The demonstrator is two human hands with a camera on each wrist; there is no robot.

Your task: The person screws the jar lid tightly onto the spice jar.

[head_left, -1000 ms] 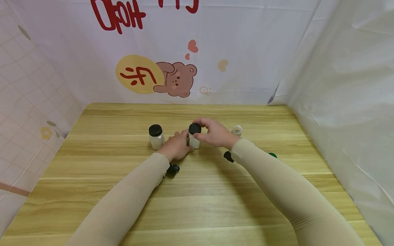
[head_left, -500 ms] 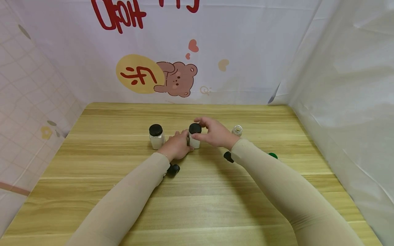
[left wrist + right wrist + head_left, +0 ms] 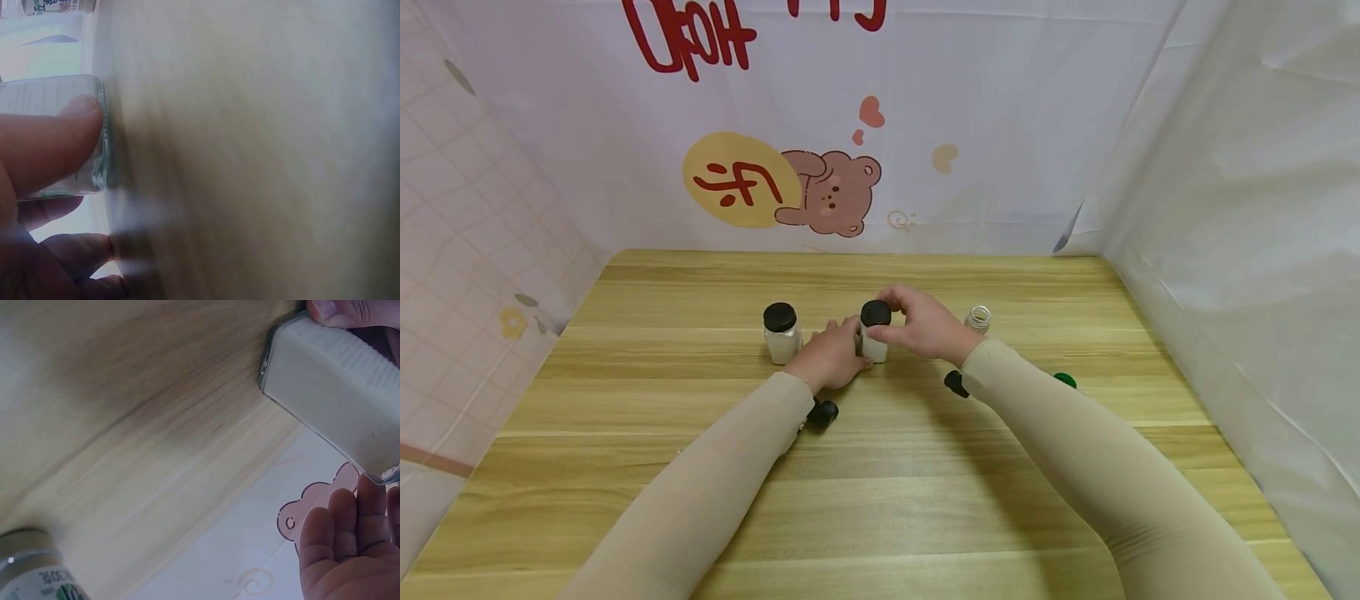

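Observation:
Near the middle of the table stands a clear glass jar [image 3: 874, 348] of white contents, upright under a black lid [image 3: 876, 312]. My left hand [image 3: 831, 357] grips its lower part from the left. In the left wrist view the thumb [image 3: 56, 137] lies along the glass, close to the base. From the right, my right hand [image 3: 928, 329] holds the lid between thumb and fingers. The right wrist view shows the jar's white-filled side [image 3: 331, 394], with the fingers of my right hand [image 3: 350, 544] below it; the lid is out of that view.
A second white-filled jar [image 3: 782, 335] with a black lid stands to the left. An uncapped glass bottle [image 3: 977, 319] stands behind my right wrist. Near the forearms lie dark objects [image 3: 823, 414], a small black piece [image 3: 956, 383] and a green cap [image 3: 1065, 380], partly hidden.
The fingers of my right hand lift slightly off the lid's far edge half a second ago and are back against it now. The left hand and jar stay in place.

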